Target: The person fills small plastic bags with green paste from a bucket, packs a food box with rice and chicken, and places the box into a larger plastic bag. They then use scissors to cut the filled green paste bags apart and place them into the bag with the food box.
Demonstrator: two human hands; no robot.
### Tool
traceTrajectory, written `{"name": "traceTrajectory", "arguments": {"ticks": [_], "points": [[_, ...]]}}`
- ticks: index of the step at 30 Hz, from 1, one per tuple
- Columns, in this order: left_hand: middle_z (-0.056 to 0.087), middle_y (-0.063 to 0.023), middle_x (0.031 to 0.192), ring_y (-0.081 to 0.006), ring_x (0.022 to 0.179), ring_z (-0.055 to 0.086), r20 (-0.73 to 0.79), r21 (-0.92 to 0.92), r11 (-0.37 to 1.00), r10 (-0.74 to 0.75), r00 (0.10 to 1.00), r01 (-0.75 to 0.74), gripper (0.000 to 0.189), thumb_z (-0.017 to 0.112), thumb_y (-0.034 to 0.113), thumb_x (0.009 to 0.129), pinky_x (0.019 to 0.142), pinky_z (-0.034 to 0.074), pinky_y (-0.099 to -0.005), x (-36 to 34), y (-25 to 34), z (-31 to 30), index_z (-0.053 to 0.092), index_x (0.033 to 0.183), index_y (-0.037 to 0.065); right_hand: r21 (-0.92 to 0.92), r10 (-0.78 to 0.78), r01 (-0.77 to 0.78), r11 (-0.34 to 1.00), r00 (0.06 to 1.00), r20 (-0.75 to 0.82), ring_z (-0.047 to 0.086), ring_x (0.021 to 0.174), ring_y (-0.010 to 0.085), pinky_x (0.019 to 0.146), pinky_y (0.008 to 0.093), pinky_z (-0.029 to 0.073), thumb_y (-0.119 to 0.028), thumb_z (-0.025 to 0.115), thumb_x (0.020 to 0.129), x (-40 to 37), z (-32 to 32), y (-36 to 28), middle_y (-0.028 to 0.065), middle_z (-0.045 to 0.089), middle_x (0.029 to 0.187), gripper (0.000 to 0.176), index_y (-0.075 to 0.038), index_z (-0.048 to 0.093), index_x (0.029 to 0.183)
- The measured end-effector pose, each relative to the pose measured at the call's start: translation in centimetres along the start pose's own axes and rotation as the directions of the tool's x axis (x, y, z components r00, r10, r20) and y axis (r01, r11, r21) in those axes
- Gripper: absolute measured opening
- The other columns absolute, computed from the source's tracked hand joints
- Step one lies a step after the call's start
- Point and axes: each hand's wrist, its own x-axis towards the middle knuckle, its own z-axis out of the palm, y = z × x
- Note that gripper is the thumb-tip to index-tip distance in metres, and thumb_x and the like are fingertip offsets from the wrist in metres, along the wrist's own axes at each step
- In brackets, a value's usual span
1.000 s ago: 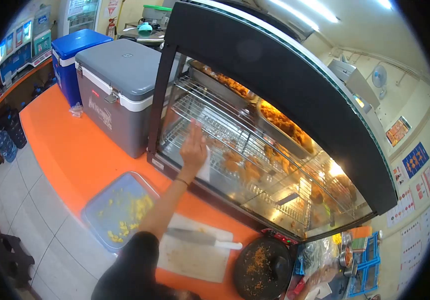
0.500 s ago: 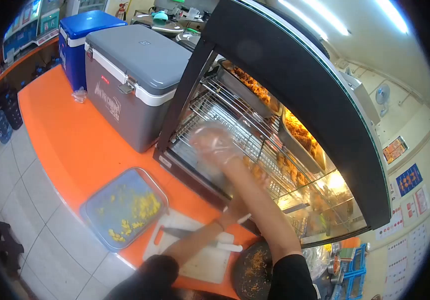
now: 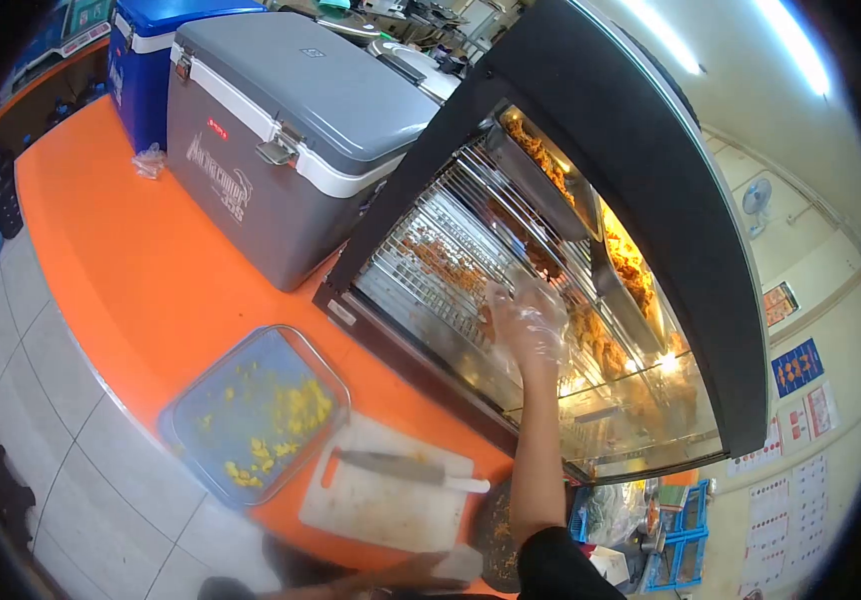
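Note:
My right hand (image 3: pixel 531 325), in a clear plastic glove, reaches into a heated display case (image 3: pixel 641 150). Its fingers are over the lower wire rack (image 3: pixel 421 235), beside pieces of browned fried food (image 3: pixel 596 340); motion blur hides whether they grip one. Low in the view, my left hand (image 3: pixel 446 568) is blurred at the near edge of a white cutting board (image 3: pixel 381 510). A knife (image 3: pixel 391 464) with a white handle lies across that board. To its left sits a clear container (image 3: pixel 276 480) with yellow chunks under a bluish cover.
Metal trays (image 3: pixel 546 185) of fried food stand on the case's upper rack. A grey cooler (image 3: pixel 241 190) and a blue cooler (image 3: pixel 141 90) stand on the orange counter (image 3: pixel 141 250). A dark round surface with brown crumbs (image 3: pixel 496 525) is right of the board.
My right hand has moved rightward and deeper over the rack. My left hand has drawn back from the case toward me, past the cutting board. The view has shifted slightly.

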Motion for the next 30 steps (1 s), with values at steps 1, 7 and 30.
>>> {"name": "traceTrajectory", "arguments": {"ticks": [1, 7, 30], "points": [[0.059, -0.0096, 0.112, -0.0199, 0.106, 0.054, -0.014, -0.036, 0.996, -0.076, 0.997, 0.076, 0.069, 0.071, 0.044, 0.081, 0.091, 0.044, -0.0339, -0.9, -2.0, 0.0, 0.045, 0.131, 0.004, -0.077, 0.015, -0.021, 0.997, 0.997, -0.071, 0.057, 0.106, 0.0345, 0.093, 0.0425, 0.044, -0.033, 0.05, 0.087, 0.4, 1.1, 1.1, 0.0255, 0.062, 0.104, 0.039, -0.001, 0.063, 0.105], [0.06, -0.0101, 0.114, -0.02, 0.107, 0.055, -0.214, -0.438, 0.887, -0.263, 0.941, 0.148, 0.056, 0.066, 0.038, 0.086, 0.092, 0.044, -0.0345, -4.3, -4.8, -1.6, 0.051, 0.125, 0.0, -0.011, 0.406, -0.408, 0.913, 0.906, 0.12, 0.052, 0.115, 0.0371, 0.103, 0.0447, 0.037, -0.044, 0.038, 0.091, 4.6, -2.3, -0.6, 0.0221, 0.051, 0.131, 0.058, 0.0, 0.054, 0.125], [0.052, -0.0143, 0.131, -0.0253, 0.117, 0.053, -0.36, 0.802, 0.598, 0.472, 0.805, 0.008, 0.043, 0.054, 0.025, 0.095, 0.095, 0.043, -0.033, 4.6, 0.4, -7.6, 0.049, 0.13, 0.002, 0.076, 0.117, -0.094, 0.993, 0.903, -0.414, 0.058, 0.107, 0.0306, 0.094, 0.0372, 0.048, -0.028, 0.041, 0.095, 6.7, 7.9, 5.8, 0.0113, 0.064, 0.111, 0.03, -0.013, 0.06, 0.112]]}}
